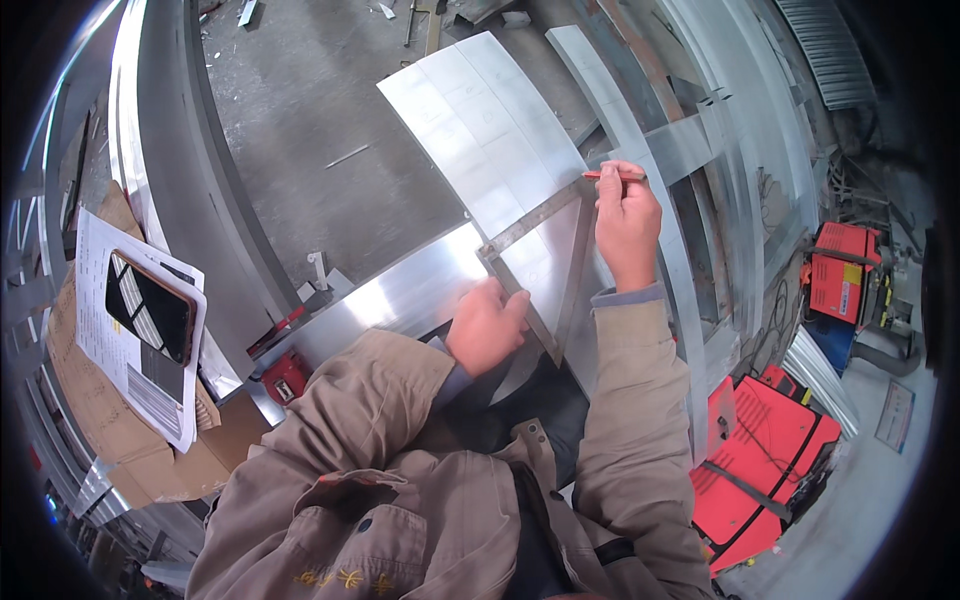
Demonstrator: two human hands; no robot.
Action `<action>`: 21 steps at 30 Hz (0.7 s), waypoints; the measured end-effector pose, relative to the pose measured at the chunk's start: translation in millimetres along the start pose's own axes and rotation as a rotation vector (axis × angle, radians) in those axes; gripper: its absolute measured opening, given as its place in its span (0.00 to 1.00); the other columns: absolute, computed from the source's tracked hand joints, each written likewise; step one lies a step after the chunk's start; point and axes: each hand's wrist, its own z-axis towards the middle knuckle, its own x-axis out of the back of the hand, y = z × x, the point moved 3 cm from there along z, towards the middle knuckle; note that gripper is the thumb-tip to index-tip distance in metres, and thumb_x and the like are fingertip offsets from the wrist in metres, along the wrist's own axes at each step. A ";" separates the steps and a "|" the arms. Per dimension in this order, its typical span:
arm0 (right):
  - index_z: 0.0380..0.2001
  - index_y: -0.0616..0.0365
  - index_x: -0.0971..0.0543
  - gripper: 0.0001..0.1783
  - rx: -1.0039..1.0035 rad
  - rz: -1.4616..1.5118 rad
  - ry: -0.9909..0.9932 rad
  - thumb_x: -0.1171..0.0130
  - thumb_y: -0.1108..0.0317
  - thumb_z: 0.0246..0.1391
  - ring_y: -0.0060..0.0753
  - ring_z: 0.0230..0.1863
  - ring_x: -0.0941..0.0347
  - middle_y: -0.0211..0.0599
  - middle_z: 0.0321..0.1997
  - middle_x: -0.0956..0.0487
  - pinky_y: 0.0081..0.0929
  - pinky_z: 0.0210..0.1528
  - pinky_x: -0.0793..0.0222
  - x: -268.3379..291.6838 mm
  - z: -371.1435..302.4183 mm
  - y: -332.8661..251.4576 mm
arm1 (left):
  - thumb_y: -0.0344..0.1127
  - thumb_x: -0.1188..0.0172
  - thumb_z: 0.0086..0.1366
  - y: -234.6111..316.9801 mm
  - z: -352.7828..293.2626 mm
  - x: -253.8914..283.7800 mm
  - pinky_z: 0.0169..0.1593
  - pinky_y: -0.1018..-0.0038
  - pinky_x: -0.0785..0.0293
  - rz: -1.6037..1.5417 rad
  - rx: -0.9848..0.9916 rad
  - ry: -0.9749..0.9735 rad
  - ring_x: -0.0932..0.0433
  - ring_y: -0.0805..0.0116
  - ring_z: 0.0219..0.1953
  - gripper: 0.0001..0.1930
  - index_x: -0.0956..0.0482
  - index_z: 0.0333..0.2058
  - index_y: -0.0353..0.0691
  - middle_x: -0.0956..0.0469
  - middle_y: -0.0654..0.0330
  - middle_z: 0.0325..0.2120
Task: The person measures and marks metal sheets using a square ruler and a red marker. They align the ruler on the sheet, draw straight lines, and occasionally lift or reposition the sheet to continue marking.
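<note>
A pale metal sheet with faint lines across it lies in front of me. On its near part rests a triangular metal square, its long bar running slantwise across the sheet. My left hand, slightly blurred, is closed at the square's left leg, thumb and curled fingers against it. My right hand is closed in a pinch around a thin red pencil, held at the sheet's right edge by the far end of the bar.
To the left, a phone lies on papers over cardboard. A red tape measure sits beside a shiny metal strip. Long metal strips stretch along the right. Red machines stand at lower right.
</note>
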 end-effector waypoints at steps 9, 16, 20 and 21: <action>0.40 0.60 0.17 0.16 0.080 -0.285 -0.119 0.45 0.59 0.76 0.53 0.40 0.14 0.44 0.37 0.11 0.44 0.46 0.21 3.0 35.5 0.3 | 0.42 0.40 0.76 1.1 -0.6 1.1 0.30 0.65 0.18 0.015 -0.006 0.001 0.13 0.62 0.23 0.19 0.23 0.37 0.25 0.14 0.50 0.22; 0.40 0.62 0.18 0.16 0.078 -0.360 -0.203 0.45 0.59 0.75 0.59 0.42 0.15 0.49 0.36 0.12 0.50 0.47 0.22 2.8 46.5 -3.7 | 0.42 0.40 0.76 0.7 -1.1 0.7 0.31 0.64 0.18 0.009 -0.002 0.016 0.13 0.61 0.23 0.20 0.24 0.35 0.26 0.15 0.49 0.22; 0.40 0.63 0.17 0.17 0.115 -0.428 -0.251 0.45 0.59 0.74 0.63 0.42 0.17 0.53 0.37 0.13 0.53 0.47 0.22 -1.4 53.4 -7.2 | 0.42 0.40 0.78 -1.5 -0.4 1.0 0.30 0.68 0.17 0.027 0.006 -0.007 0.14 0.65 0.24 0.19 0.22 0.41 0.24 0.14 0.52 0.24; 0.40 0.63 0.17 0.17 0.117 -0.435 -0.260 0.45 0.59 0.74 0.64 0.43 0.17 0.54 0.37 0.13 0.54 0.47 0.23 -2.4 53.7 -8.7 | 0.42 0.40 0.78 -2.0 -0.2 1.1 0.30 0.69 0.17 0.038 0.014 -0.021 0.14 0.67 0.24 0.19 0.22 0.45 0.24 0.14 0.53 0.26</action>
